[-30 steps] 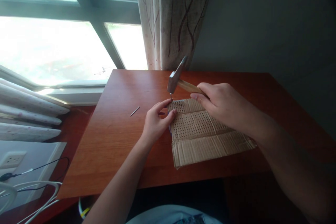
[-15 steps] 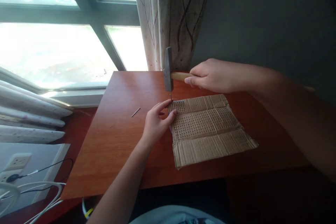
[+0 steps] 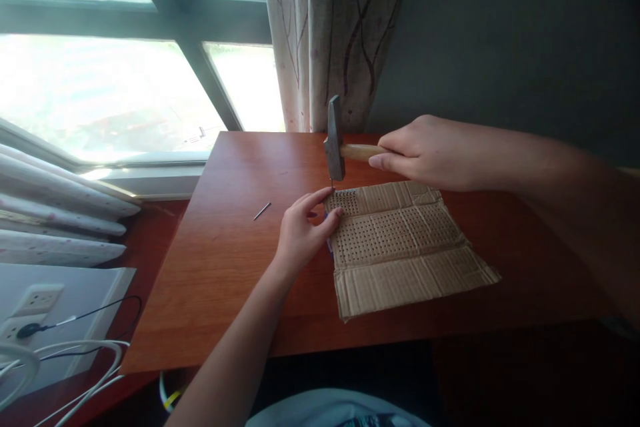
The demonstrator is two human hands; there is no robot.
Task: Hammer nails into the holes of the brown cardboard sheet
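My right hand (image 3: pixel 417 155) is closed around the wooden handle of a hammer (image 3: pixel 335 140). The grey hammer head hangs upright, its lower face close to a thin nail (image 3: pixel 332 183); whether they touch I cannot tell. That nail stands at the far left corner of a creased brown cardboard sheet (image 3: pixel 400 230) covered with rows of small holes. At the sheet's left edge, my left hand (image 3: pixel 307 227) presses with its thumb on top and its index fingertip beside the nail; the other fingers are mostly hidden. Something bluish shows beneath the sheet's left edge.
A second nail (image 3: pixel 262 211) lies on the reddish-brown wooden table (image 3: pixel 210 280), left of my left hand. A window (image 3: pixel 100 93) and curtain (image 3: pixel 345 33) rise behind. White cables (image 3: pixel 113 347) and a wall socket (image 3: pixel 37 300) are at lower left.
The hammer and my right hand have shifted slightly right relative to the upright nail. My left hand keeps its place on the cardboard. The whole view has moved a little.
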